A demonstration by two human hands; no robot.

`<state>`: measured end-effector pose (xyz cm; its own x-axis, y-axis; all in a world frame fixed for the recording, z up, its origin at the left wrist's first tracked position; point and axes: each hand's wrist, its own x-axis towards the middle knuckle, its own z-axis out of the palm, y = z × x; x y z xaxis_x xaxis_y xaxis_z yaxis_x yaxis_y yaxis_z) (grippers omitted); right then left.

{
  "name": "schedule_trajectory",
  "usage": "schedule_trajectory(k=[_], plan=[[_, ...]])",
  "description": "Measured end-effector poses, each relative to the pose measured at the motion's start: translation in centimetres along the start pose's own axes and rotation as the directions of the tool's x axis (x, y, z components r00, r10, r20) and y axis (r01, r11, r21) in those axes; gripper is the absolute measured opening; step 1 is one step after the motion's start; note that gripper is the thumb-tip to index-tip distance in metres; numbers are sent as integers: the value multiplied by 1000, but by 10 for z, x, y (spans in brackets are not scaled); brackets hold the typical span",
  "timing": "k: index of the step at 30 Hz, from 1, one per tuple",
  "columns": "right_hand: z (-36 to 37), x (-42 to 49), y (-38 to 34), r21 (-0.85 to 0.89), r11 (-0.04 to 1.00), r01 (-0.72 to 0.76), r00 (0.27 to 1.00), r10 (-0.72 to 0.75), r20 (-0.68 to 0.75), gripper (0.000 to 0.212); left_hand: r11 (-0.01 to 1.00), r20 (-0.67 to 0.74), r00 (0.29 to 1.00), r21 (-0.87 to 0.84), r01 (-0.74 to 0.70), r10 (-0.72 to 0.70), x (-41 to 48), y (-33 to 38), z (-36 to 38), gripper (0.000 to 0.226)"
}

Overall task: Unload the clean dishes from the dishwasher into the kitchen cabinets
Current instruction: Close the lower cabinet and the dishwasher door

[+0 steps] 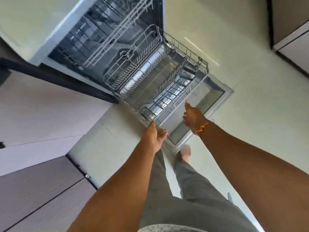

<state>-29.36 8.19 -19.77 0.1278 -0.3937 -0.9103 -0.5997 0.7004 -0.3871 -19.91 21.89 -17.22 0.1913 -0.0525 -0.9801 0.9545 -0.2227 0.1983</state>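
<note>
The dishwasher point(80, 52) stands open with its door point(215, 106) folded down flat. The grey wire lower rack point(175, 46) is pulled out over the door, and I see no dishes in it. My left hand point(154, 134) reaches to the rack's near left corner with relaxed fingers, the fingertips touching the wire rim. At the rack's near edge, my right hand point(192, 118) has its fingers stretched out just short of the front rail and holds nothing. An orange thread circles the right wrist.
The white wire upper rack point(117, 30) sits inside the tub. Grey cabinet fronts point(38, 190) run along the left. Pale floor point(250, 81) surrounds the door. A dark cabinet point(291, 22) stands at the top right. My legs and one foot point(184, 156) are just behind the door.
</note>
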Motion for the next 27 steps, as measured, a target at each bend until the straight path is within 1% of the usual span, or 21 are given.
schedule_trajectory(k=[4, 8, 11, 13, 15, 17, 19, 20, 22, 24, 25, 27], plan=[[5, 59, 4, 24, 998, -57, 998, 57, -16, 73, 995, -12, 997, -69, 74, -75, 54, -8, 16, 45], [16, 117, 2, 97, 989, -116, 992, 121, -44, 70, 980, -23, 988, -129, 150, -155, 111, -11, 31, 55], [27, 153, -7, 102, 988, -114, 991, 120, -53, 77, 974, -43, 983, -149, 169, -177, 147, -3, 40, 63], [32, 171, -12, 87, 991, -100, 993, 105, -60, 78, 966, -47, 981, -191, 176, -188, 161, 6, 44, 64], [39, 184, -19, 101, 991, -89, 995, 94, -42, 69, 961, -49, 985, -234, 151, -166, 172, 17, 48, 59], [43, 191, -25, 131, 987, -90, 995, 95, -27, 52, 953, -80, 985, -273, 129, -156, 176, 22, 51, 55], [49, 195, -33, 171, 982, -82, 996, 86, -18, 36, 942, -104, 985, -320, 99, -139, 179, 26, 51, 55], [51, 199, -38, 195, 978, -75, 997, 78, -11, 31, 936, -98, 988, -343, 81, -122, 183, 29, 51, 57], [57, 205, -49, 251, 965, -72, 997, 67, 28, 25, 920, -88, 993, -391, 39, -80, 193, 39, 48, 58], [70, 212, -64, 263, 963, -56, 995, 31, 99, 21, 907, -96, 995, -422, -18, -25, 206, 52, 46, 52], [78, 215, -71, 254, 966, -39, 991, 5, 133, 22, 904, -105, 994, -425, -42, -4, 213, 59, 45, 49], [93, 220, -85, 220, 975, 4, 980, -48, 196, 34, 902, -108, 994, -426, -70, 26, 223, 75, 43, 46]])
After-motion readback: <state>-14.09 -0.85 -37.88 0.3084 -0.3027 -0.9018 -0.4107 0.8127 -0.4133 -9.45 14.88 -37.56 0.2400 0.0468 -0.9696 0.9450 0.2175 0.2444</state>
